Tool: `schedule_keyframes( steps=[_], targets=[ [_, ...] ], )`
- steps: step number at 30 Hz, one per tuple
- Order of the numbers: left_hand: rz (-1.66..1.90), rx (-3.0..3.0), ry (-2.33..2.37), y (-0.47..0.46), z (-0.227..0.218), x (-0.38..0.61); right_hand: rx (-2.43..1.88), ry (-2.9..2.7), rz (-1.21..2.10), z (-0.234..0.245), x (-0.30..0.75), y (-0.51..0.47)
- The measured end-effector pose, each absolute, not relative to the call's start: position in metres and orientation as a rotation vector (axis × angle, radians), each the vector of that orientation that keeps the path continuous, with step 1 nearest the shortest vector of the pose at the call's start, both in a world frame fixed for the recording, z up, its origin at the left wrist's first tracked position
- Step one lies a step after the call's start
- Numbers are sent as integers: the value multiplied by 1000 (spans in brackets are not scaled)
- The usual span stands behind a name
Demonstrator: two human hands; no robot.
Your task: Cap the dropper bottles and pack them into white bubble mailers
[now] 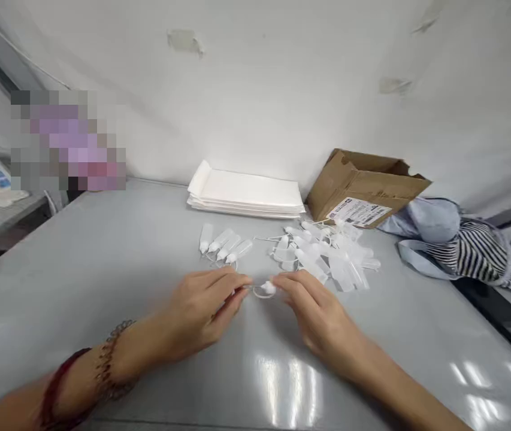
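My left hand (205,305) and my right hand (311,308) meet over the middle of the grey table (102,251), both with fingers pinched. Between the fingertips they hold one small clear plastic dropper bottle (262,289) with a white cap and a thin loop. Just beyond the left hand lies a short row of several small clear bottles (223,244). Beyond the right hand sits a loose heap of the same bottles (324,254).
A stack of white padded envelopes (246,194) lies at the back by the wall. An open cardboard box (363,185) with a label rests tilted at back right. Blue and striped cloth (457,242) lies at the right edge. A device sits far left.
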State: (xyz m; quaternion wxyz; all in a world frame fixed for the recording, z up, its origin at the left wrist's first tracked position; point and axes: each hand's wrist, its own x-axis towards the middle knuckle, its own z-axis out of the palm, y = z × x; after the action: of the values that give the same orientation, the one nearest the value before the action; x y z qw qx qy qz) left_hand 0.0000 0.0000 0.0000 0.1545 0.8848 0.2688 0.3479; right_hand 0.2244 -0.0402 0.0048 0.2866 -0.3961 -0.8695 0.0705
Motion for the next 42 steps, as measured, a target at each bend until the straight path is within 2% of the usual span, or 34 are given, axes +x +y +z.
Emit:
schedule_keyframes(
  steps=[42],
  targets=[
    [941,2584,680,-4,-7,2,-1025,-2375,167,-2,217,-45]
  ],
)
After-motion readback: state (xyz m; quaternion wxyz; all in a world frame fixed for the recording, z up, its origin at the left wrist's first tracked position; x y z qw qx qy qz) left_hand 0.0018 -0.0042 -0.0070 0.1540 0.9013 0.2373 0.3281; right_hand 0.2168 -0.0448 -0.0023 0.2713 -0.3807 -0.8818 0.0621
